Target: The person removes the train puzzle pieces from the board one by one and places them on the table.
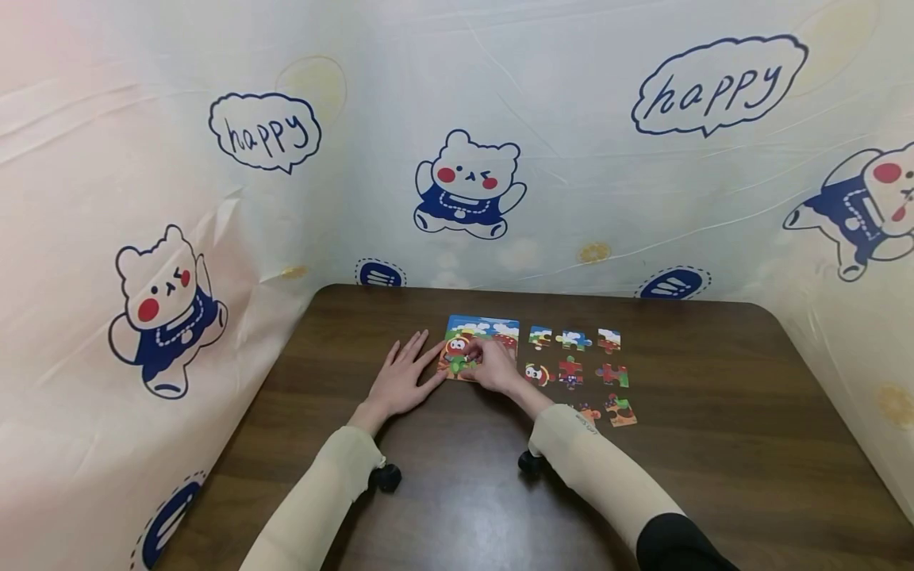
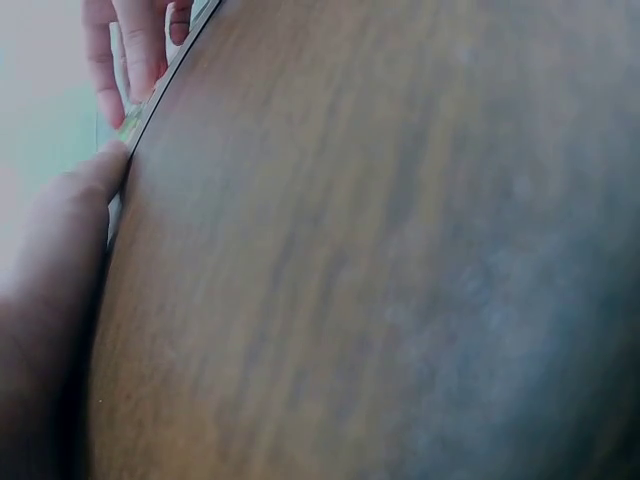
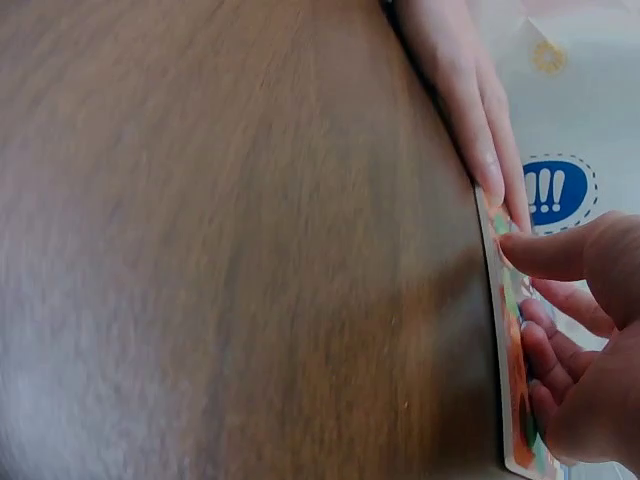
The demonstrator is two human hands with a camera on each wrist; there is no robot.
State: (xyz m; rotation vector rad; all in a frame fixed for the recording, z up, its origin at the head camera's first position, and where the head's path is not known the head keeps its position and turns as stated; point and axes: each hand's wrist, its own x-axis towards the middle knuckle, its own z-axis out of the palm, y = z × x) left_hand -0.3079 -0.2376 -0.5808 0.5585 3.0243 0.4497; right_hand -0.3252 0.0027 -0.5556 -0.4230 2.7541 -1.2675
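A colourful jigsaw puzzle board (image 1: 481,323) with a red cartoon figure lies flat on the table. My left hand (image 1: 401,381) rests on its left side with fingers spread, the thumb and forefinger at the board's edge. Over the middle of the board is my right hand (image 1: 494,365), its fingers bent and its thumb and fingertips down at the picture. In the right wrist view the thumb (image 3: 548,253) touches the board's face; I cannot tell whether a puzzle piece is between thumb and fingers.
Loose puzzle pieces (image 1: 571,371) lie in rows to the right of the board; my right forearm partly covers the lowest row. The brown wooden table (image 1: 714,444) reaches back to a printed curtain (image 1: 571,198) with bears and "happy" bubbles.
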